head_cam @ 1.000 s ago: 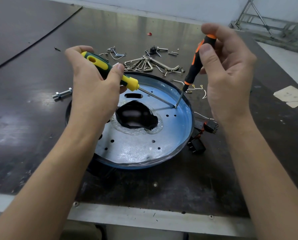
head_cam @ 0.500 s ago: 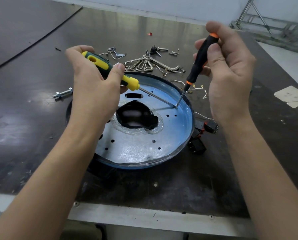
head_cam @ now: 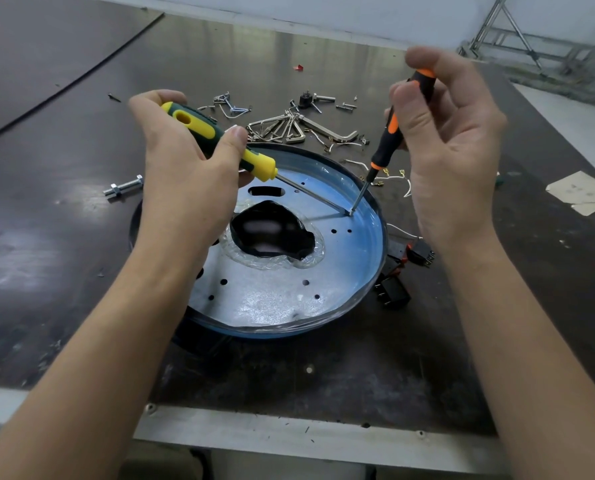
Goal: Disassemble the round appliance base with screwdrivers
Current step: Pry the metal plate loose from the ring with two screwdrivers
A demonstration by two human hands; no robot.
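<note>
On the surface [head_cam: 323, 386] before me sits the base [head_cam: 271, 299], my left hand [head_cam: 185, 174] gripping the yellow driver [head_cam: 219, 140], right hand [head_cam: 451, 150] the orange driver [head_cam: 389, 140]; crossed tips could slip, gouging the plate.

Left hand [head_cam: 185, 174] in a closed grip, right hand [head_cam: 451, 150] pinching with fingertips, forearms converging

A workshop bench is showing here: a dark, scuffed worktop [head_cam: 323, 368] is carrying loose hex keys [head_cam: 289, 128], screws [head_cam: 346, 106], a bolt [head_cam: 124, 188] and wire offcuts [head_cam: 393, 174]. A metal frame [head_cam: 531, 39] is standing by the plain wall behind.
</note>
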